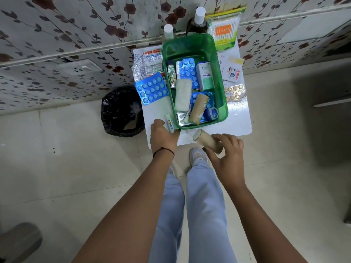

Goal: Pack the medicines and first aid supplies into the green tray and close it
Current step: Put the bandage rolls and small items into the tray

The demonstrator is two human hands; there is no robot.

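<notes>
At lower centre-left, my left hand [163, 135] curls around a small ointment tube [169, 121] beside the green tray [223, 109], which sits mid-frame, partly filled. Right of it, my right hand [227, 152] grips a tan bandage roll [207, 141].

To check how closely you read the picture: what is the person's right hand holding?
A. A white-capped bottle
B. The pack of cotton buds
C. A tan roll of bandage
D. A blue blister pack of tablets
C: the right hand grips a tan bandage roll at the near edge of the table, just outside the green tray.
</notes>
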